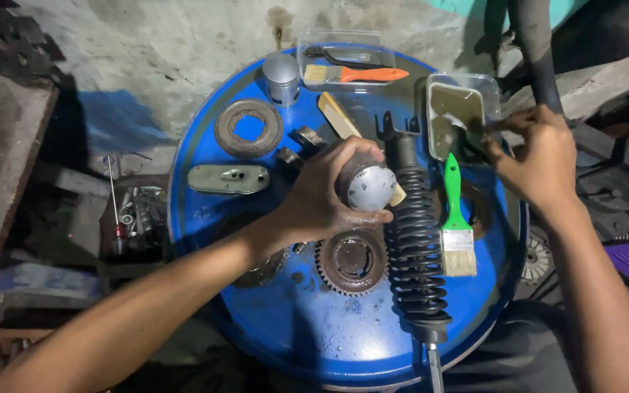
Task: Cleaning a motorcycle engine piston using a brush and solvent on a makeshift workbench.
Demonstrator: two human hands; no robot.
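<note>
My left hand grips a grey metal piston above the middle of a blue drum top. My right hand holds a small brush handle, its tip dipped in a clear plastic tub of murky liquid at the drum's right edge. A black coil shock absorber lies lengthwise between my hands. A green-handled paintbrush rests beside it.
On the drum lie a second piston, a toothed sprocket ring, a rusty gear, a grey metal cover, an orange-handled brush and a wooden-handled brush. Tools lie on the floor at left.
</note>
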